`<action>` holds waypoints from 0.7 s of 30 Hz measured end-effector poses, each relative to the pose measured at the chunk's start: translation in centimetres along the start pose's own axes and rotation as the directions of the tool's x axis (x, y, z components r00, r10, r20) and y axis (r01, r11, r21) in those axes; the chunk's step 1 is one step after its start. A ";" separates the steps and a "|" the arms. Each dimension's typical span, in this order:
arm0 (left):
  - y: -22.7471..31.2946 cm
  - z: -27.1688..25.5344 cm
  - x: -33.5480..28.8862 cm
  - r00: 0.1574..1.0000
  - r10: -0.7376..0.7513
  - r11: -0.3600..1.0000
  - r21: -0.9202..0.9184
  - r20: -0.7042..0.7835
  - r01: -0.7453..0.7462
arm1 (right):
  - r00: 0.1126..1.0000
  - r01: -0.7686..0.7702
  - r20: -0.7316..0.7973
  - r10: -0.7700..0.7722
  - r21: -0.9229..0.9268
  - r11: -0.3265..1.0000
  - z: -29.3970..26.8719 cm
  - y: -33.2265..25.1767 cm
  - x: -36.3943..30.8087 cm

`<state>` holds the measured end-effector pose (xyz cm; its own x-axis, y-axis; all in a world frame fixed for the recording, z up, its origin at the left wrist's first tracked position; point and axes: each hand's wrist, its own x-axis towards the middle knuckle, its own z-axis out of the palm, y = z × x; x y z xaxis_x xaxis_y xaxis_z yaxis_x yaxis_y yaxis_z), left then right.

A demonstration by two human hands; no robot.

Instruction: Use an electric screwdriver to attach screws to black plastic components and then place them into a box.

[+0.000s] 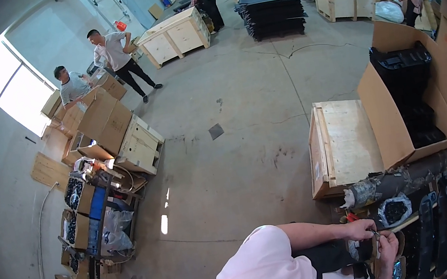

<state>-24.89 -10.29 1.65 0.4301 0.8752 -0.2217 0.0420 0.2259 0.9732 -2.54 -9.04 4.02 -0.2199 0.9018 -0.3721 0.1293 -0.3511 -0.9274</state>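
Nearest the camera, pink shirt shoulder (260, 262). Pinches dark item (375, 235), too small to identify, between left hand (360, 229) and right hand (389, 244), both closed on it, near white bag (383, 213) of black pieces (397, 211). Beyond, grey roll (386, 186) along near edge of wooden crate (352, 136).

The left hand (360, 229) and right hand (389, 246) meet at a small piece (375, 234), too small to identify. Near them sits a bag (384, 218) of dark bits (397, 210). A worn tube (399, 180) lies by the near edge of a wooden crate (350, 143); a cardboard box (386, 124) of black parts (403, 67) stands at the crate's right edge. Black panels (274, 14) lie stacked far across the floor (239, 166).
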 end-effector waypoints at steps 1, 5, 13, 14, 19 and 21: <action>0.3 -0.7 -0.2 0.999 0.039 0.997 0.064 -0.006 -0.039 | 1.000 -0.013 -0.018 0.014 0.006 1.000 0.7 -0.5 0.1; 1.5 -3.1 -1.6 0.997 -0.073 0.996 -0.045 -0.016 0.073 | 1.000 0.008 -0.007 -0.008 0.080 0.997 3.0 -1.2 0.8; 1.7 -6.0 -3.2 0.998 0.040 0.998 -0.041 -0.051 -0.042 | 1.000 -0.009 -0.006 0.009 -0.003 1.000 5.9 -3.0 1.9; 1.7 -6.3 -3.2 0.998 0.041 0.998 -0.047 -0.052 -0.043 | 1.000 -0.006 -0.003 0.006 -0.014 1.000 6.0 -2.9 2.0; 0.4 -7.6 -2.9 0.995 0.096 0.995 0.015 -0.022 -0.096 | 0.999 -0.041 0.030 0.043 -0.073 0.996 8.8 -5.1 2.0; 0.1 -7.7 -2.7 0.996 0.086 0.996 -0.011 -0.027 -0.086 | 0.998 -0.058 0.019 0.061 -0.106 0.993 9.4 -5.2 2.2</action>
<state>-32.93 -9.31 1.91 0.4079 0.9024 -0.1388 -0.0054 0.1544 0.9880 -12.75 -7.62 7.63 -0.2300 0.8739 -0.4283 0.2438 -0.3743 -0.8947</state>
